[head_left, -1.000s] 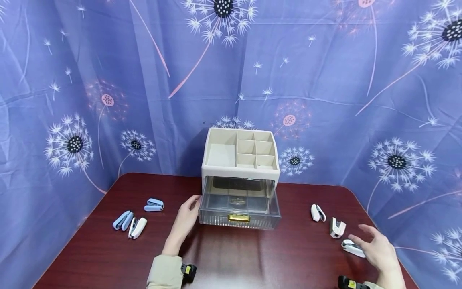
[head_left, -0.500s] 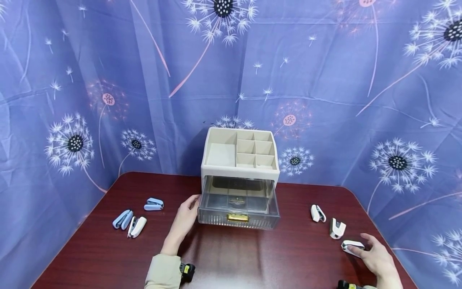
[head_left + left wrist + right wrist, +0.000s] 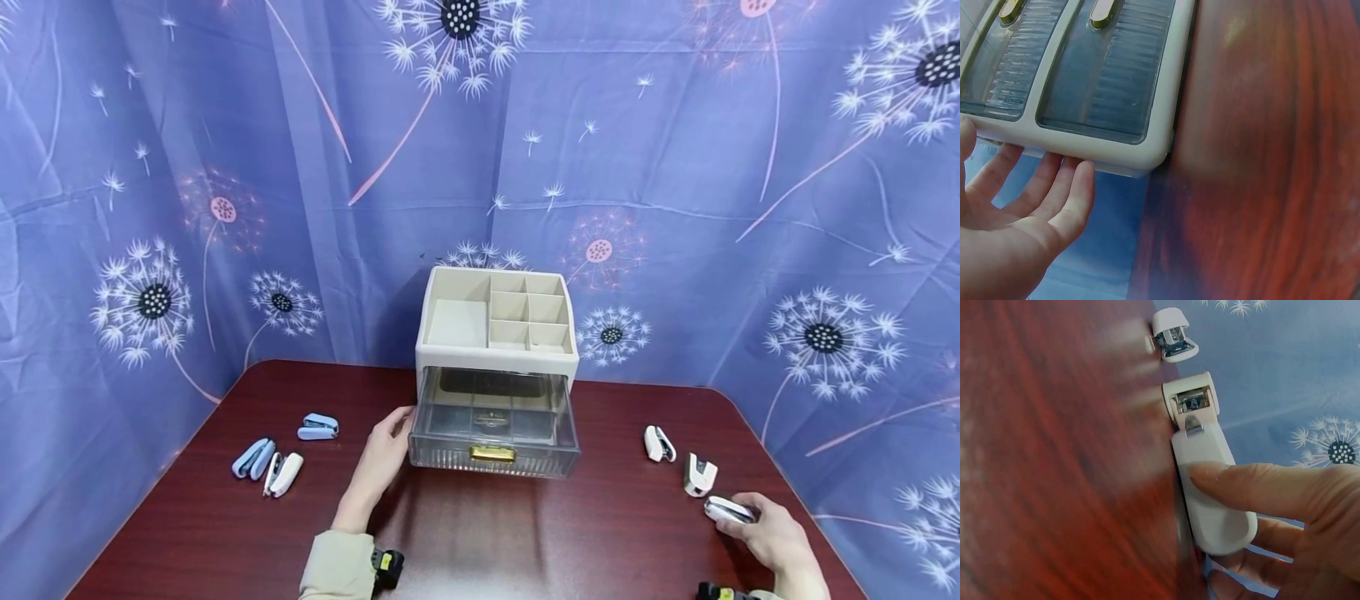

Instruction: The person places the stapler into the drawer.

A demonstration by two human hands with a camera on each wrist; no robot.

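Head view: ok, so the right hand (image 3: 776, 533) was hovering loose by the white stapler (image 3: 726, 509) a second ago, and now it's got thumb and fingers round it. It's over near the right edge of the table (image 3: 495, 542), nose end just beside the second stapler (image 3: 700, 475) (can't tell if they're touching). The far stapler (image 3: 659, 443) hasn't budged. Left hand (image 3: 384, 454) hasn't moved much either, parked at the side of the desk organizer (image 3: 497, 358), and the clear drawer (image 3: 450, 455) is pulled out same as before.

Left wrist view: fingers lean on the organizer's side, not wrapped round anything. Just steadying it, I'd say.

Right wrist view: thumb pressed along the white stapler, fingers tucked under the other side, so a proper hold. Off the wood or not? Can't tell. I'd call the grabbing bit done, but not the lifting.
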